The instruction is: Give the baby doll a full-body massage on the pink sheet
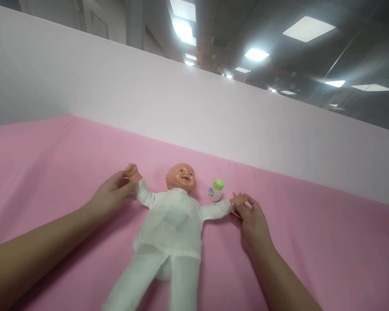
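the thumb and fingers of the left hand (110, 196) are clamped on one small hand (133, 172) of the doll (171, 229), and those of the right hand (256, 222) pinch its other one (237, 200), so that both its arms are spread sideways. the doll lies face up between them on a pink cloth (94, 160), in white clothes, with its head away from the person, and a white bottle (215, 193) with a green cap (218, 184) sits near its head, just beyond one sleeve (216, 211). past the cloth runs a white partition (194, 108), with lit ceiling panels (308, 29) above.
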Demonstrator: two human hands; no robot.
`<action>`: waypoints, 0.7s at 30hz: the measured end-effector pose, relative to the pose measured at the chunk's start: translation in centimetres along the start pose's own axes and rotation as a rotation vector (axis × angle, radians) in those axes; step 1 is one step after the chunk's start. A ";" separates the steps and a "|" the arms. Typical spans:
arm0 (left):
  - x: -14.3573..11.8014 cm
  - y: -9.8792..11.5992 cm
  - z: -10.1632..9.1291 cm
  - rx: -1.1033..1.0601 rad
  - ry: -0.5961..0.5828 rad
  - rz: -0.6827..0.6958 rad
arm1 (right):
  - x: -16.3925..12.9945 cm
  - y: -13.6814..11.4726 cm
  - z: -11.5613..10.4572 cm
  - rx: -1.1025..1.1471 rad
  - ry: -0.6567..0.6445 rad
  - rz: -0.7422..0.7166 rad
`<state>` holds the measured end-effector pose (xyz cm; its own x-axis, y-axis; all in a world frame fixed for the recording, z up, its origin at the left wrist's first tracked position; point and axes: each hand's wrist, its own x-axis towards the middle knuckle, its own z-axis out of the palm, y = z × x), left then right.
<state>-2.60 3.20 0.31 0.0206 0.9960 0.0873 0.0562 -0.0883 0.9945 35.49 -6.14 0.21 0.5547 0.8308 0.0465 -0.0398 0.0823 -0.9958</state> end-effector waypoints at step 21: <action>-3.1 1.4 1.3 0.480 -0.291 0.555 | -5.4 -1.6 2.9 -0.434 -0.220 -0.452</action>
<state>-1.27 -0.05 1.33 0.4289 0.7660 0.4789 0.3847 -0.6345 0.6704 30.11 -9.17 1.80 0.2539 0.8633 0.4362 0.5209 0.2579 -0.8137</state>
